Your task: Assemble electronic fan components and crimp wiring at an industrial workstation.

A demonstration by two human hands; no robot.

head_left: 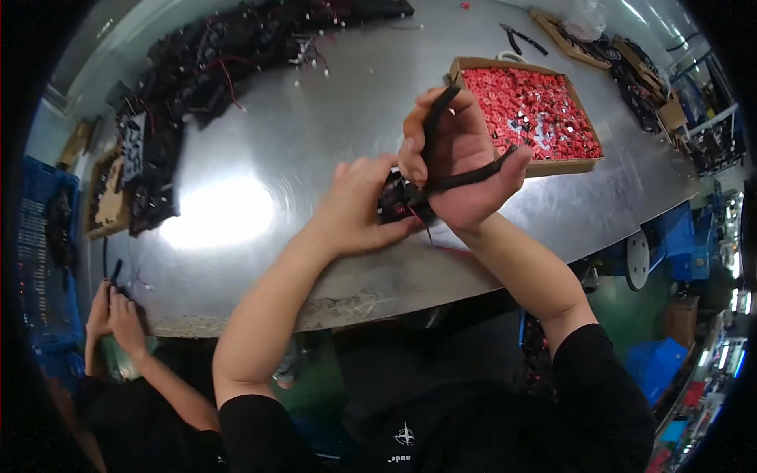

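Observation:
My right hand (473, 162) is wrapped round the spread black handles of a pair of pliers (471, 175). The jaws point down at a small black part (392, 197) with a thin red wire. Whether they touch it I cannot tell, as my fingers cover the tips. My left hand (356, 206) grips that black part against the metal table (315, 126), its thumb along the near side. Just beyond my right hand stands a shallow cardboard box (564, 167) full of small red pieces (544, 102).
Black parts with wires (229, 55) are heaped at the far left. Another pair of pliers (524, 39) lies at the far right, beside a roll of tape (512, 57). At the near left, a co-worker's hands (118, 315) hold a black-handled tool (114, 272).

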